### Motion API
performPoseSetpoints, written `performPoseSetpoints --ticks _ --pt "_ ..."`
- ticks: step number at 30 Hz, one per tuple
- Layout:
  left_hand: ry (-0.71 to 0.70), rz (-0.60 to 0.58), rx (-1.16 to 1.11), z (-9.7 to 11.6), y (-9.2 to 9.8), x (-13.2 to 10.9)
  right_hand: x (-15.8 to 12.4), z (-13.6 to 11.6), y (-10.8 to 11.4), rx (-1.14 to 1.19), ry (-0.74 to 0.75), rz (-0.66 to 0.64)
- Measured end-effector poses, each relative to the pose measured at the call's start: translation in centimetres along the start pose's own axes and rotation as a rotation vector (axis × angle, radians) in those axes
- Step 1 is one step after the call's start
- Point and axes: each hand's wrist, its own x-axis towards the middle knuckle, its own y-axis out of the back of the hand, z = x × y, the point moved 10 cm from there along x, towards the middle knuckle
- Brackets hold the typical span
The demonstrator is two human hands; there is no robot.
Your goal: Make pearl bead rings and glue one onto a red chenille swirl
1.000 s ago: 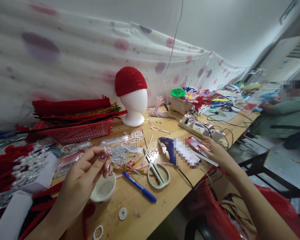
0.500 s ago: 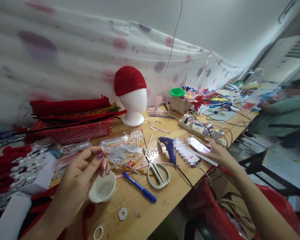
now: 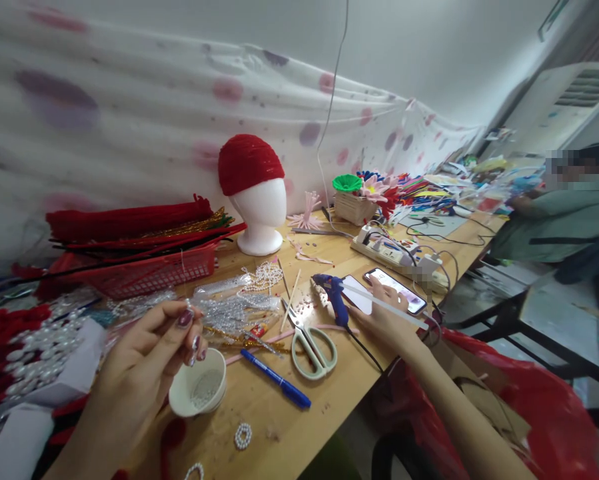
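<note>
My left hand [image 3: 154,360] is closed in a pinch on a thin wire [image 3: 182,267] that stands up from the fingertips, with a tiny white bead by the nails. Below it stands a white cup [image 3: 218,393] of small clear beads. On the right, my right hand [image 3: 386,320] reaches with fingers stretched over a lit phone [image 3: 410,297] and a second phone [image 3: 355,291]. The blue glue gun [image 3: 335,300], with its long translucent glue stick, lies beside that hand. Scissors [image 3: 313,350] and a blue marker [image 3: 276,379] lie between my hands.
A white foam head [image 3: 264,213] in a red cap stands behind. Left of it is a red basket [image 3: 149,270] of red stems. Near the front lies a pearl ring [image 3: 243,436]. A power strip [image 3: 379,250] with cables lies back right; a person [image 3: 574,213] sits beyond.
My right hand has let go of the lit phone's edge and moved left, fingers now over the phones. The lit phone lies on the table. My left hand keeps its pinch.
</note>
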Motion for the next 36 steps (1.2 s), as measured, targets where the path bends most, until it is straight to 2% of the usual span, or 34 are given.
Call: performPoseSetpoints --ticks 9,22,28,36 --pt "0.019 0.033 -0.047 -0.1 0.5 0.0 1.9 2.1 -1.0 0.042 -0.112 0.035" --pt "-0.008 0.058 -0.002 0.1 0.5 -0.1 1.5 2.7 -0.5 0.056 -0.162 0.099" --pt "0.029 0.037 0.025 0.4 0.1 -0.6 0.7 2.8 0.3 0.014 -0.182 0.087" --pt "0.02 -0.005 0.026 0.2 -0.2 -0.3 0.9 3.2 0.2 -0.004 -0.193 0.05"
